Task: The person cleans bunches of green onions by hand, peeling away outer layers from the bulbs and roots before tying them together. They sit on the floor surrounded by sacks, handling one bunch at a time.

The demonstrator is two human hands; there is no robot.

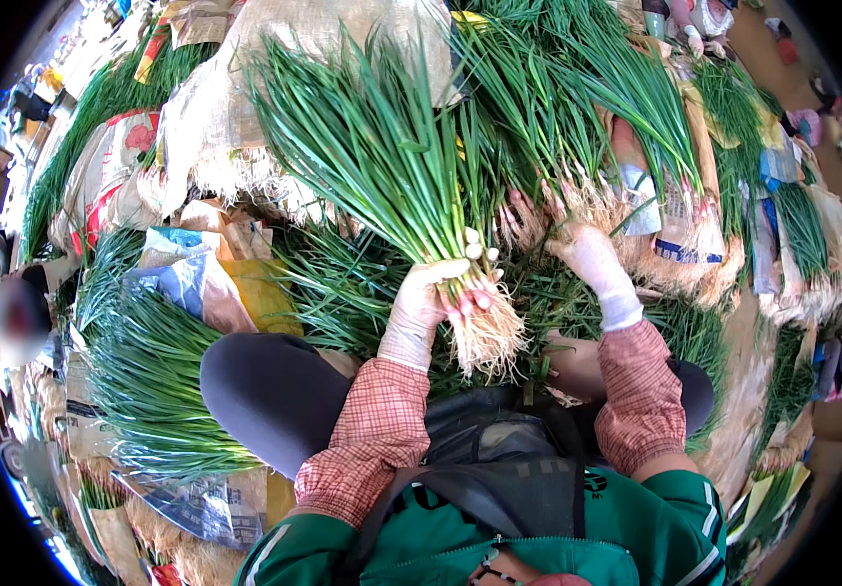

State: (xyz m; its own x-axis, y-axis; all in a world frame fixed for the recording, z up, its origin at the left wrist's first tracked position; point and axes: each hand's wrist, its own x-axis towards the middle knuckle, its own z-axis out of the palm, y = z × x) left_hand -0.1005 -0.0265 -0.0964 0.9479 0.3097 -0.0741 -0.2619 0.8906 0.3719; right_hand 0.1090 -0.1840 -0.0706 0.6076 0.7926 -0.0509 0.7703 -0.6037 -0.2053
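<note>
Fingers (448, 270) of left hand (417, 303) curled round scallion bunch (396, 166), right hand (593, 258) outstretched, its hold unclear.

Bright light, sharp centre, bent fisheye edges, black surround, glare at far left

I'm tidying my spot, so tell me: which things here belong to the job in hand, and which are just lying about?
Part of the job, it seems:
Bunch of green onions, held in the left hand
Onion pile, nearest the right hand

Apparently just lying about:
Blue-and-yellow sack
Red-and-white sack
Pale sack ahead
</note>
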